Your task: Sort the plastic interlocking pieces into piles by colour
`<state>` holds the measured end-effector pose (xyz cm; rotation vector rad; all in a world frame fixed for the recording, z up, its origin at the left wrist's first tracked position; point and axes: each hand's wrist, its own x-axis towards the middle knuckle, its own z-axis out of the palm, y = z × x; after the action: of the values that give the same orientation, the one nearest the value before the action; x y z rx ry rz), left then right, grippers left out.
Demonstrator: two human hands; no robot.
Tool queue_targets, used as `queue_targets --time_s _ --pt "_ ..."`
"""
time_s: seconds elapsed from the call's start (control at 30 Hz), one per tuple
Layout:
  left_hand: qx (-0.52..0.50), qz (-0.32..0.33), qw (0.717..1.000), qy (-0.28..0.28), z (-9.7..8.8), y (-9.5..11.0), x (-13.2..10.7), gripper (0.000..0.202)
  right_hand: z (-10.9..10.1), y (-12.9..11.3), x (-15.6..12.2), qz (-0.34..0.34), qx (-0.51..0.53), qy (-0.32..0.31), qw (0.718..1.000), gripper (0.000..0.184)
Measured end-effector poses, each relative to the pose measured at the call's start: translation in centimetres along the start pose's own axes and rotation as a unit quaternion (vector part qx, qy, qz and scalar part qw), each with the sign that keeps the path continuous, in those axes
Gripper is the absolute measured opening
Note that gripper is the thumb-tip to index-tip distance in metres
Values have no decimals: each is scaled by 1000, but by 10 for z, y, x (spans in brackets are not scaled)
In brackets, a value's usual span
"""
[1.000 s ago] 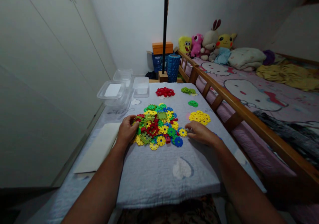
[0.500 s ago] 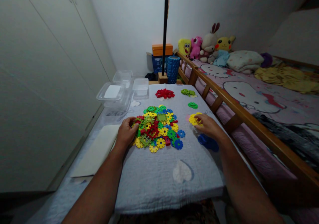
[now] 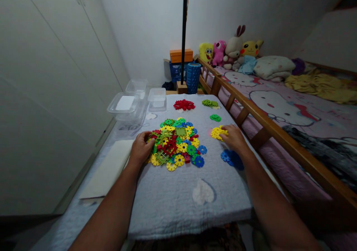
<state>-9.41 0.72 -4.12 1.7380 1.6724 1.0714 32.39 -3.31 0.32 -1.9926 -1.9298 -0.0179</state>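
Observation:
A mixed pile of coloured plastic snowflake pieces (image 3: 178, 141) lies in the middle of a quilted pad (image 3: 184, 191). My left hand (image 3: 142, 148) rests curled against the pile's left edge, fingers on the pieces. My right hand (image 3: 234, 137) lies over the small yellow pile (image 3: 216, 132) at the right, fingertips closed on the pieces there. A blue pile (image 3: 230, 158) lies just beneath my right wrist. Further back sit a red pile (image 3: 184, 104), a light green pile (image 3: 210, 103) and a small dark green pile (image 3: 215, 117).
Clear plastic boxes (image 3: 128, 104) stand at the pad's back left. A white sheet (image 3: 108, 169) lies left of the pad. A wooden bed rail (image 3: 267, 126) runs along the right, with plush toys (image 3: 231, 50) behind. A black pole (image 3: 183, 35) stands at the back.
My right hand moved from the mixed pile's right edge over to the yellow pile, uncovering the blue pile. A yellow piece left the mixed pile's right edge. My left hand stayed put.

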Motion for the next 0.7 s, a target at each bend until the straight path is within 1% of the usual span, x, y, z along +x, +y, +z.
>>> queue_targets --time_s 0.1,0.17,0.2,0.27,0.37,0.43,0.5,0.6,0.7 --pt "0 -4 1000 -1 0 0 0 38 0 -27 -12 -88 63 -81 991 27" --pt "-1 -1 1000 -3 0 1 0 37 1 -42 -20 -138 78 -143 977 30" --pt "-2 2 1000 -4 0 1 -1 37 2 -49 -24 -154 77 -164 971 33" --pt "-5 6 1000 0 -1 2 -1 37 5 -58 -30 -169 70 -181 966 36" --pt "-5 8 1000 5 -1 4 -1 37 8 -63 -33 -171 64 -170 968 36" --pt "1 8 1000 7 -1 5 -1 37 7 -61 -32 -170 57 -162 970 32" --pt "5 7 1000 6 -1 6 -1 37 2 -53 -29 -162 59 -158 972 29" --pt "6 9 1000 0 -1 7 -1 38 -14 -31 -27 -131 82 -150 977 31" --pt "6 8 1000 -1 -1 6 -1 39 -34 -7 -31 -111 83 -150 979 34"
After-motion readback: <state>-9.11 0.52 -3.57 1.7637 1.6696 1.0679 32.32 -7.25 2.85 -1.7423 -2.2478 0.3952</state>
